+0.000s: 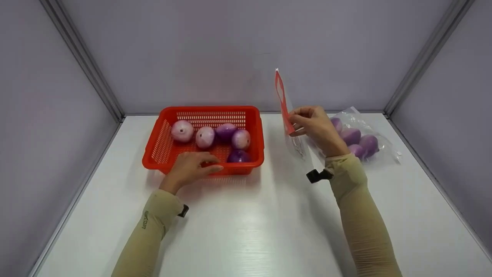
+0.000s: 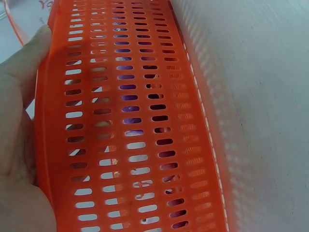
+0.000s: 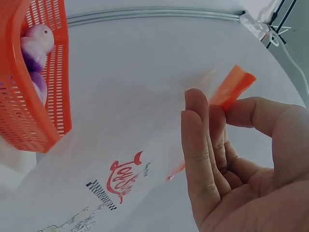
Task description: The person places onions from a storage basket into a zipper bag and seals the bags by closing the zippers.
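Clear bag [image 1: 385, 141] apparently filled, five onions [image 1: 205, 137] still in basket [image 1: 260, 142] — right hand [image 1: 316, 125] pinching unfilled red-edged bag [image 1: 285, 111], left hand [image 1: 190, 167] relaxed, holding nothing.

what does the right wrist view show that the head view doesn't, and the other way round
Only the right wrist view shows the red printed logo on the clear bag and a white cable.

Only the head view shows the left hand and the other bag, holding purple onions.

Both show the right hand pinching the red strip, and the red basket with purple-and-white onions inside.
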